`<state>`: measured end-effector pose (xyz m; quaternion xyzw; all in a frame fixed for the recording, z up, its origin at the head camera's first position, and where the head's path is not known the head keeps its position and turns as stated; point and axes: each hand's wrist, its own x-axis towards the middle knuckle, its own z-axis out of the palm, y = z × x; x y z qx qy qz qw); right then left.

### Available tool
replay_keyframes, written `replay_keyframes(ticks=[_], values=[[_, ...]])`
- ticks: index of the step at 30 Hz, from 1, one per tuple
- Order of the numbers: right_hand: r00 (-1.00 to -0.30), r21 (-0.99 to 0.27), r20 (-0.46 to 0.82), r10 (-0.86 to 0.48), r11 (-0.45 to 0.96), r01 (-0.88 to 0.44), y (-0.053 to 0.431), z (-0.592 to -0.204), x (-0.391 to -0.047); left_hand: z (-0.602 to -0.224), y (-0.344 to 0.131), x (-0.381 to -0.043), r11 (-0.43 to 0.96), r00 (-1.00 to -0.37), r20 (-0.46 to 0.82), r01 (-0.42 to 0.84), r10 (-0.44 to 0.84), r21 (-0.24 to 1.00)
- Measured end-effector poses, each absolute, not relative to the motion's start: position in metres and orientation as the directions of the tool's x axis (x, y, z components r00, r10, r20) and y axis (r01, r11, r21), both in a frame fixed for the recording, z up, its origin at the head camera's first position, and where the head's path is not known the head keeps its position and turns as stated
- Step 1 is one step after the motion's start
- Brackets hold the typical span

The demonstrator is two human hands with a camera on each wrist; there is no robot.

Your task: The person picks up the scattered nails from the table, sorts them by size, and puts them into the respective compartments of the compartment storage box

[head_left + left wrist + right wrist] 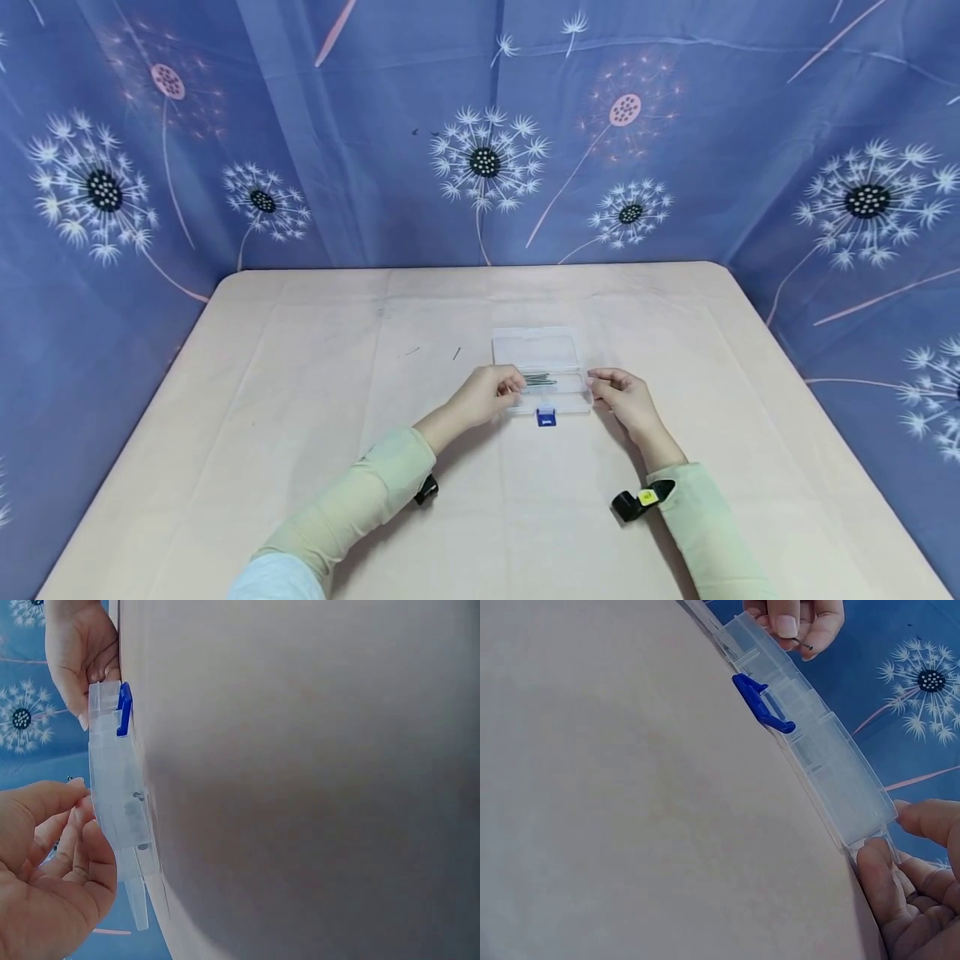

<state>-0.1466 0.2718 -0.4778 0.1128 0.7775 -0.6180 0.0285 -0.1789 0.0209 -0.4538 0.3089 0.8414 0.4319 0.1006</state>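
A clear plastic box (551, 400) with a blue latch (546, 417) lies on the table, its lid (536, 346) folded back to the far side. Several thin dark nails (538, 379) lie together in one compartment. My left hand (483, 394) is over the box's left end. In the right wrist view its thumb and finger pinch a nail (802, 645) above the rim. At the box's right end is my right hand (624, 402), whose thumb and fingers (922, 817) grip the end wall near a clear flap.
Two loose nails lie on the cloth-covered table (300, 400) left of the box; one nail (456, 353) is nearer the lid, the other nail (412, 351) farther left. A blue curtain (375, 183) with dandelion prints surrounds the far edge and both sides.
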Motion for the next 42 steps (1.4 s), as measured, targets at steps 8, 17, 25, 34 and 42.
replay_keyframes(ticks=[8,17,25,34,42], values=[[-0.971,-0.951,-0.187,0.147,0.220,0.217,0.269,-0.477,-0.148,-0.453,0.021,-0.178,0.472,-0.789,0.069,0.431,0.610,0.769],[-0.963,-0.934,-0.212,0.168,0.255,0.250,0.268,-0.475,-0.147,-0.447,0.016,-0.181,0.476,-0.795,0.052,0.413,0.605,0.776],[-0.964,-0.934,-0.200,0.176,0.264,0.242,0.268,-0.476,-0.147,-0.440,0.003,-0.188,0.490,-0.811,0.064,0.412,0.582,0.768],[-0.964,-0.930,-0.202,0.175,0.273,0.245,0.270,-0.477,-0.147,-0.441,-0.014,-0.200,0.531,-0.861,0.106,0.399,0.498,0.747],[-0.966,-0.927,-0.208,0.152,0.284,0.244,0.269,-0.475,-0.147,-0.451,-0.030,-0.207,0.570,-0.932,0.116,0.304,0.342,0.763]])
